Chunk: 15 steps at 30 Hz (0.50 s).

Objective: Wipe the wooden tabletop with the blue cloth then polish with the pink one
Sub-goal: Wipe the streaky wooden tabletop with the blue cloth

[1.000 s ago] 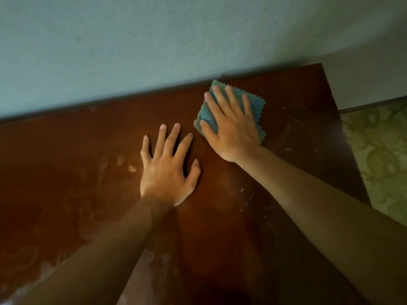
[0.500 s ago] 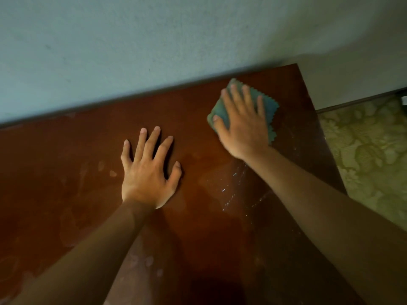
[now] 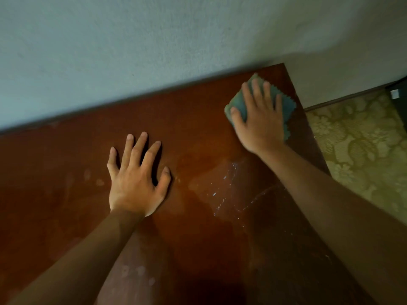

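Nearest the camera, both forearms are seen extended over the wooden tabletop (image 3: 198, 249), whose dark reddish-brown surface is marked with pale smudges along the near left portion. Between the two arms, a glossy patch with thin whitish streaks (image 3: 226, 188) is visible on the wood.

The left hand (image 3: 136, 179) is laid flat on the tabletop near its middle, fingers straight and spread, with nothing held (palm down, thumb toward the right).

Farther out, the right hand (image 3: 259, 119) is pressed flat on the blue cloth (image 3: 284, 104), fingers extended and slightly apart; the cloth is not gripped but held down under the palm and fingers. The blue cloth is located at the far right corner of the tabletop, close to both the back edge and the right edge. Most of the cloth is covered by the hand, and only its zigzag-cut border is exposed on the right and its folded edge on the left.

Beyond the back edge, a pale wall (image 3: 154, 51) is met directly by the tabletop. To the right of the table, a patterned floor covering (image 3: 363, 155) is seen, and a dark object (image 3: 398, 93) is partly cut off at the frame edge (not identifiable).
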Available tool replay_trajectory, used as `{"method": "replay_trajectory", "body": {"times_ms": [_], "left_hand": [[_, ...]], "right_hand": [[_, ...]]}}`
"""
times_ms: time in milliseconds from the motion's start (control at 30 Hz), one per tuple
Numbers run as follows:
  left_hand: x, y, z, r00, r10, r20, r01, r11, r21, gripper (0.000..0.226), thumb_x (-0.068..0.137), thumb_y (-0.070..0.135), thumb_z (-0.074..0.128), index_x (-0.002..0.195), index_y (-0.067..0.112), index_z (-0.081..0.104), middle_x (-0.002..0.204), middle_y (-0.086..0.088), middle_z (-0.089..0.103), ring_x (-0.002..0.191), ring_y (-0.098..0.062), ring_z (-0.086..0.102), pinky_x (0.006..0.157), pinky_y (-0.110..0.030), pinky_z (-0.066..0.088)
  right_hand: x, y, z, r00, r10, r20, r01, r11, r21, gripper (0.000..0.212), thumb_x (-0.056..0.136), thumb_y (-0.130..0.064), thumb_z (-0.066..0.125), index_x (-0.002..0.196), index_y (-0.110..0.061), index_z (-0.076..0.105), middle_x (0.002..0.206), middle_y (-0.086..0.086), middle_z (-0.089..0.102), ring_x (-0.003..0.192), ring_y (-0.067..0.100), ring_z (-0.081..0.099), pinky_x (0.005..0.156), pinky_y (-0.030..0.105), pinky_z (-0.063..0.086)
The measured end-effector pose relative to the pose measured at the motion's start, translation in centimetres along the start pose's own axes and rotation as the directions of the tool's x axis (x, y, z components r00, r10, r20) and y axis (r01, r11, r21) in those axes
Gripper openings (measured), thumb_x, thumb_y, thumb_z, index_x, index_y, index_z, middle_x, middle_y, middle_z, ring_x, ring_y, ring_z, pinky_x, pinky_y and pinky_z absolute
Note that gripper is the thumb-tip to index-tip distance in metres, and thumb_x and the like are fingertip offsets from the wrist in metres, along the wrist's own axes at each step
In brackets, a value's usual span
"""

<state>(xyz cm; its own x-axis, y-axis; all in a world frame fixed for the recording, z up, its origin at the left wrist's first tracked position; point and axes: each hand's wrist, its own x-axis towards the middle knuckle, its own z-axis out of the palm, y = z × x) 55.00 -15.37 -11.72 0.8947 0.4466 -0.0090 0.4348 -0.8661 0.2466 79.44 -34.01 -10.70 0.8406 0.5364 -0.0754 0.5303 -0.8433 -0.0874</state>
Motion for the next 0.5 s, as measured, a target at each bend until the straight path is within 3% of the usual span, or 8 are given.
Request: {"method": "replay_trajectory", "body": {"times_ms": [167,267,400,500], "left_hand": [[0.0,0.2,-0.1,1.000,0.005,0.005,-0.005,1.000,-0.004,0.063,0.096,0.054,0.035,0.149,0.022,0.041,0.163,-0.007,0.029,0.155,-0.025,0.010,0.122,-0.057,0.002],[0.0,0.1,-0.3,1.000,0.004,-0.005,-0.004,1.000,-0.012,0.062,0.096,0.053,0.035,0.149,0.022,0.042,0.163,-0.007,0.029,0.155,-0.025,0.010,0.122,-0.058,0.003],[0.0,0.2,-0.3,1.000,0.002,-0.001,-0.002,1.000,-0.010,0.062,0.096,0.053,0.036,0.149,0.023,0.040,0.163,-0.006,0.029,0.155,-0.025,0.010,0.122,-0.057,0.003],[-0.1,0.2,-0.3,1.000,0.006,0.005,-0.006,1.000,-0.008,0.062,0.096,0.053,0.036,0.150,0.023,0.040,0.164,-0.006,0.028,0.156,-0.025,0.009,0.122,-0.058,0.003]], "right_hand": [[-0.3,1.1,-0.7,0.985,-0.156,0.075,0.156,0.988,0.006,0.072,0.102,-0.059,0.017,0.163,-0.020,0.023,0.170,0.008,0.018,0.158,0.030,0.010,0.127,0.052,0.006],[3.5,3.9,-1.5,0.995,-0.080,0.063,0.079,0.997,0.008,0.073,0.102,-0.058,0.016,0.163,-0.019,0.018,0.171,0.008,0.013,0.158,0.030,0.007,0.128,0.051,0.005],[5.9,5.0,-1.6,0.999,0.032,0.025,-0.033,0.999,0.034,0.067,0.107,-0.051,0.026,0.163,-0.015,0.021,0.170,0.012,0.016,0.158,0.033,0.010,0.126,0.051,0.016],[3.1,3.8,-1.3,0.993,0.113,0.018,-0.114,0.993,0.039,0.068,0.107,-0.051,0.024,0.163,-0.012,0.018,0.170,0.015,0.014,0.157,0.034,0.010,0.127,0.052,0.011]]}}
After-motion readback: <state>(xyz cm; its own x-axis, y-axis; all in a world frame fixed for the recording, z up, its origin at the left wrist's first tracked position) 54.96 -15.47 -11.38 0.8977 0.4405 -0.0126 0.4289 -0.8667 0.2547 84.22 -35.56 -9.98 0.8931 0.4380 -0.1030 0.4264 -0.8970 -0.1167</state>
